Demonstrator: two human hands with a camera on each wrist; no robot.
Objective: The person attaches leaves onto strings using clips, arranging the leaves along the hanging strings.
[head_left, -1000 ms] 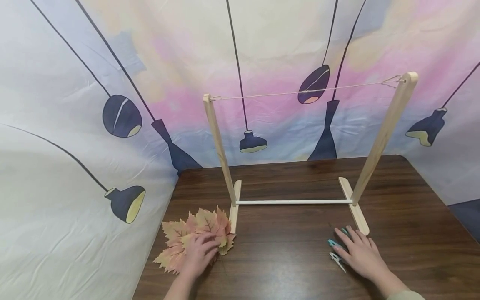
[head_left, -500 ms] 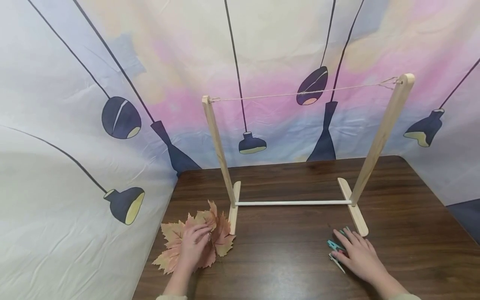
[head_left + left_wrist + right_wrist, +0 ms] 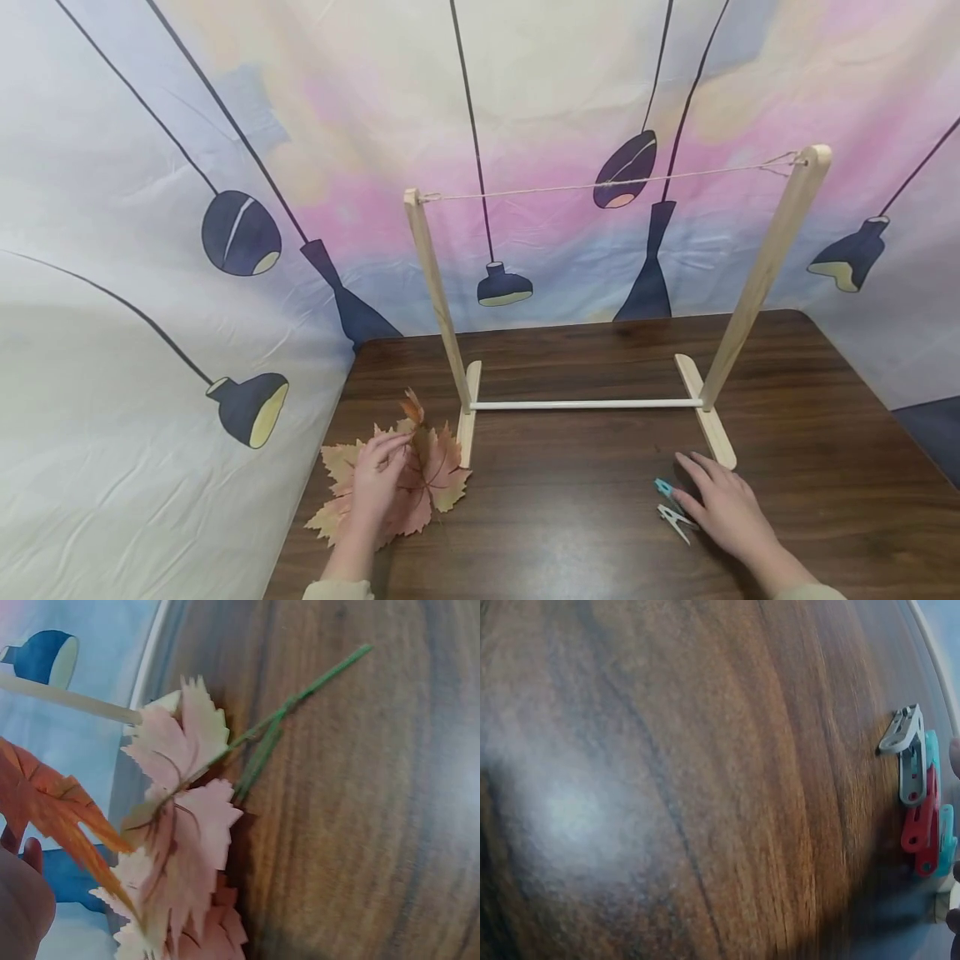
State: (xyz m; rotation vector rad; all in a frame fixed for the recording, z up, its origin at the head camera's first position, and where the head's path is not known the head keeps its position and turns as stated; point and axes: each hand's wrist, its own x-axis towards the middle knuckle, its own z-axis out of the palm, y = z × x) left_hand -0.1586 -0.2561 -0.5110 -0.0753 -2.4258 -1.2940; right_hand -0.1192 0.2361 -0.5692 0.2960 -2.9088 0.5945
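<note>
At the left, a pile of pale pink and yellowish artificial maple leaves (image 3: 438, 479) lies on the table, green stems (image 3: 322, 679) sticking out in the left wrist view. My left hand (image 3: 375, 483) is over the pile and pinches one leaf (image 3: 412, 408), raised on edge; its orange face (image 3: 56, 799) shows close up in the left wrist view. On the right, my right hand (image 3: 727, 508) rests beside small clothespins, fingers loosely extended. A grey clothespin (image 3: 910, 754), a red clothespin (image 3: 922, 832) and a teal clothespin (image 3: 663, 487) lie together there, partly under the fingers.
A wooden stand (image 3: 765, 275) with two posts rises behind the hands. A thin string (image 3: 555, 191) runs between the post tops, and a white rod (image 3: 585, 405) joins the feet. A printed cloth (image 3: 360, 108) hangs behind the dark wooden table (image 3: 570, 517).
My left hand has drawn back slightly toward the left, tilting one leaf up from the pile. My right hand's fingers have shifted slightly over the clothespins, covering the farther teal one.
</note>
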